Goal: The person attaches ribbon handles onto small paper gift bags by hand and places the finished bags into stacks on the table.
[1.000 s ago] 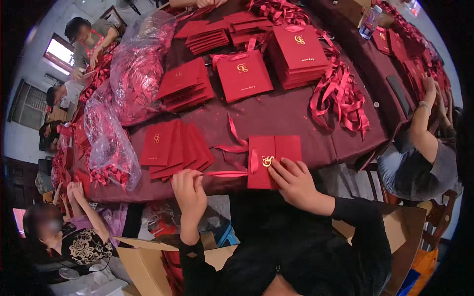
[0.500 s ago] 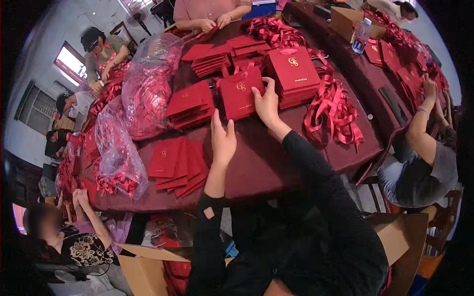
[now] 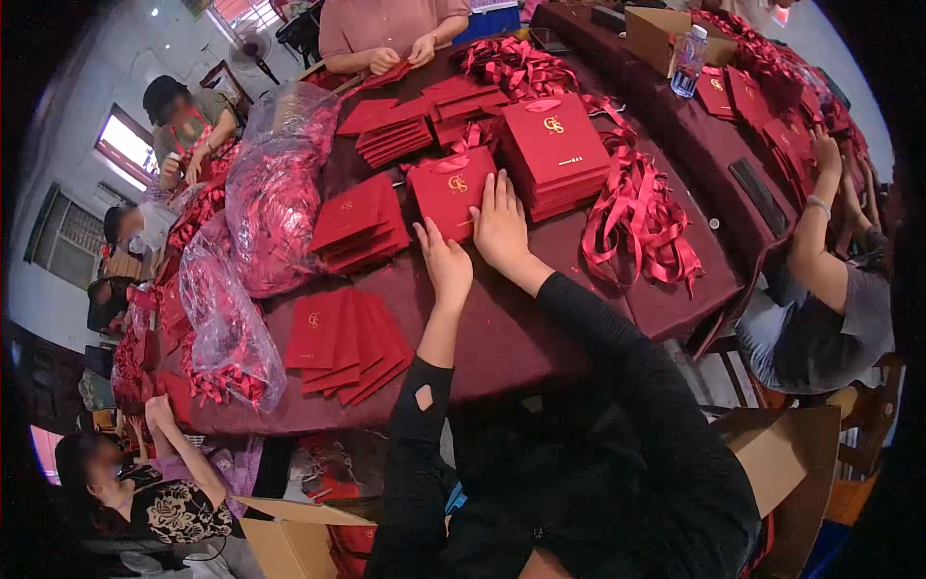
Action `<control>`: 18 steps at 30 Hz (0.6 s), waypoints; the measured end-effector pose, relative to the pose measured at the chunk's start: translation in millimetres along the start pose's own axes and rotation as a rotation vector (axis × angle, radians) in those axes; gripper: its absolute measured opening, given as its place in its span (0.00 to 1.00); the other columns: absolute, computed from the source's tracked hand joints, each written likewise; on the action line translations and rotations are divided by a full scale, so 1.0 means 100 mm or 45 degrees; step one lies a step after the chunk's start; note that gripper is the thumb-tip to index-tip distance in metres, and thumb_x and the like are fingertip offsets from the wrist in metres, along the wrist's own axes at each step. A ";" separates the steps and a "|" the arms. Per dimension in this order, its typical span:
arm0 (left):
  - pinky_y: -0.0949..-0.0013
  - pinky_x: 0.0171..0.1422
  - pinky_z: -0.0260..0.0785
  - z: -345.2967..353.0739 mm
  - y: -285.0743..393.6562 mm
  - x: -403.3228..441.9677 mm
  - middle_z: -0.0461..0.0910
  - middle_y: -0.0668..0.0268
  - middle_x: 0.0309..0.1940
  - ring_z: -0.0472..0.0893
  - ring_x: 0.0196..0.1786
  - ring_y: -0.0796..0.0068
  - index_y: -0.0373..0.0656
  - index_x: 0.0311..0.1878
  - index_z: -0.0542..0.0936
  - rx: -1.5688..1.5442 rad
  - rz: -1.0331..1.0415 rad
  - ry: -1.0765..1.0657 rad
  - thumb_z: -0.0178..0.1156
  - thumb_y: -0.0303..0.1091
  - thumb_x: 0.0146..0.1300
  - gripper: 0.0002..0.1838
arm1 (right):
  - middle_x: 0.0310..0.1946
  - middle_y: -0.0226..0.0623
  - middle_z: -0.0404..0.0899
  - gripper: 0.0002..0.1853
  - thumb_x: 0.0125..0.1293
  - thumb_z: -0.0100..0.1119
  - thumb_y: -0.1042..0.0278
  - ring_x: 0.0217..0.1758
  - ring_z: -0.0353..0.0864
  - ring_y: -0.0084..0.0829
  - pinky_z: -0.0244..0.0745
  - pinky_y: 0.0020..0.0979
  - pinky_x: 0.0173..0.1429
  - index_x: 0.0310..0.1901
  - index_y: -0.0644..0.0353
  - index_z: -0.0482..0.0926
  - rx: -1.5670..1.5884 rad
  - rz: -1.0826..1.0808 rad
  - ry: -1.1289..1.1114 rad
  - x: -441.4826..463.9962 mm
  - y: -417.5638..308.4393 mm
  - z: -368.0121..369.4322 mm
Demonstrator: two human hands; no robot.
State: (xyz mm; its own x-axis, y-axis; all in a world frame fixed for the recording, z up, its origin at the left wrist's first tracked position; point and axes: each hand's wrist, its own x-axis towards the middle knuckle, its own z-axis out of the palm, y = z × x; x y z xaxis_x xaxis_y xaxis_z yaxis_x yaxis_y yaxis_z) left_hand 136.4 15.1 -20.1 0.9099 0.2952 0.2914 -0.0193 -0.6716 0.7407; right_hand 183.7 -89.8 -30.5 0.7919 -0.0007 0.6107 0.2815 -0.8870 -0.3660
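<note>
A red paper gift bag (image 3: pixel 446 201) with a gold logo lies in front of me on the table. My right hand (image 3: pixel 502 227) rests against its right side, fingers stretched out and flat. At the bag's lower edge is my left hand (image 3: pixel 448 268), open, with its fingertips at or very near the paper. Just right of the bag stands a taller stack of red gift bags (image 3: pixel 558 145). Another stack of bags (image 3: pixel 352 224) sits to the left, and a fanned set of bags (image 3: pixel 340 343) lies nearer the table's front edge.
Loose red ribbons (image 3: pixel 641 222) lie on the right. Clear plastic sacks (image 3: pixel 275 207) of red ribbon fill the left side. A water bottle (image 3: pixel 688 63) stands on the neighbouring table. A cardboard box (image 3: pixel 289 545) is below the table edge. Several other people work around the tables.
My right hand has gone from a thumb-and-finger hold on the bag's edge to lying flat along it. My left hand has moved up to the lower edge. The view has shifted slightly.
</note>
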 end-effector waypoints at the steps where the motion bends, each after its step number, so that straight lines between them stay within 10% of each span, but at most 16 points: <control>1: 0.58 0.77 0.48 0.00 -0.02 0.00 0.48 0.35 0.72 0.53 0.75 0.43 0.26 0.70 0.55 -0.072 0.005 0.007 0.47 0.23 0.64 0.30 | 0.71 0.60 0.53 0.33 0.69 0.49 0.60 0.70 0.61 0.55 0.63 0.49 0.68 0.69 0.73 0.55 0.056 -0.015 0.035 -0.01 0.00 0.00; 18: 0.64 0.73 0.54 -0.08 -0.07 0.00 0.63 0.44 0.69 0.65 0.71 0.56 0.29 0.70 0.59 -0.701 -0.231 0.061 0.44 0.35 0.68 0.30 | 0.67 0.66 0.57 0.28 0.71 0.45 0.66 0.68 0.63 0.59 0.63 0.48 0.69 0.67 0.74 0.55 0.335 -0.004 0.024 0.12 0.07 0.04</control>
State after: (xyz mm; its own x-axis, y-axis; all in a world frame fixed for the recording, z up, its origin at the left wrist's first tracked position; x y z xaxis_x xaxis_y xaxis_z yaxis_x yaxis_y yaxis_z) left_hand 133.4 25.4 -19.7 0.8993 0.4117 0.1478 -0.0887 -0.1591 0.9833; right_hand 196.9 -93.9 -28.6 0.7809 -0.0088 0.6245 0.4175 -0.7364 -0.5324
